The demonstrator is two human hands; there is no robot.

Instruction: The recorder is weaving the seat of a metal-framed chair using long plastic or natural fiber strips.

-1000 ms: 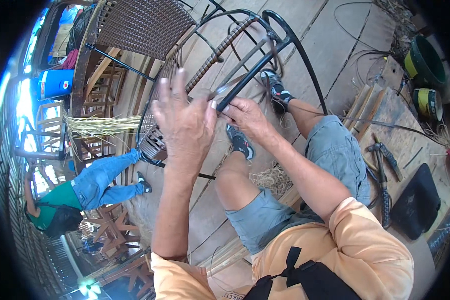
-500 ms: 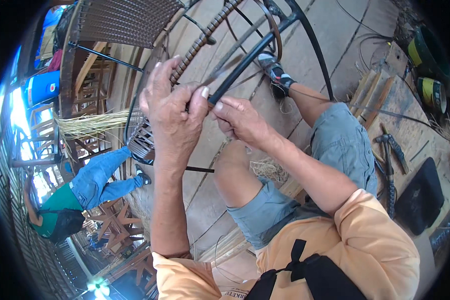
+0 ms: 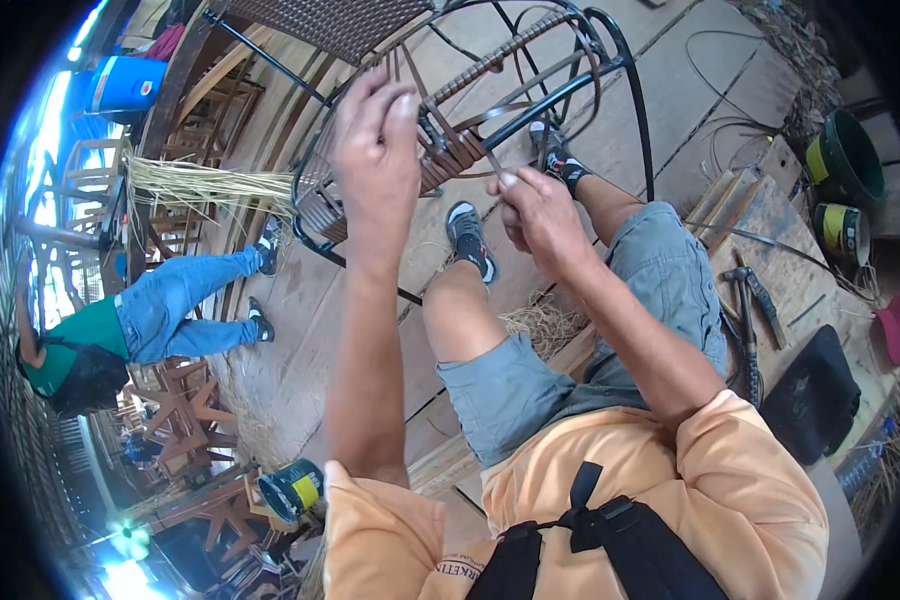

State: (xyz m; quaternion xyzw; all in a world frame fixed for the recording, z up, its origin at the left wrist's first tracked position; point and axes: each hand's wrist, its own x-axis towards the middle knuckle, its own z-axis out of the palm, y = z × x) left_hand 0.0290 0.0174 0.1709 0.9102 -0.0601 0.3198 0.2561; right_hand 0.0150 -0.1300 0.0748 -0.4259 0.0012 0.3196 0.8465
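A dark metal chair frame (image 3: 560, 102) stands before me, with brown flat strips woven across part of it. My right hand (image 3: 542, 212) pinches a narrow brown weaving strip (image 3: 499, 166) just below the near bar, beside a tightly wrapped section (image 3: 454, 156). Raised over the weave, my left hand (image 3: 378, 150) is slightly blurred, its fingers loosely parted and no held thing visible. It hides some of the woven side panel (image 3: 320, 203). A loose strip loop (image 3: 598, 85) hangs around the far end of the frame.
On the board at right lie a hammer (image 3: 745, 325) and a black flat pad (image 3: 813, 395). Dark buckets (image 3: 850, 165) stand beyond it. A bundle of pale strands (image 3: 210, 186) extends at left, near another person (image 3: 170, 310) in jeans. Fibre scraps (image 3: 542, 325) litter the floor.
My left hand has lifted off the near bar, away from my right hand. My right hand has shifted right and slightly down with the strip. The view has shifted, showing more of the chair frame.
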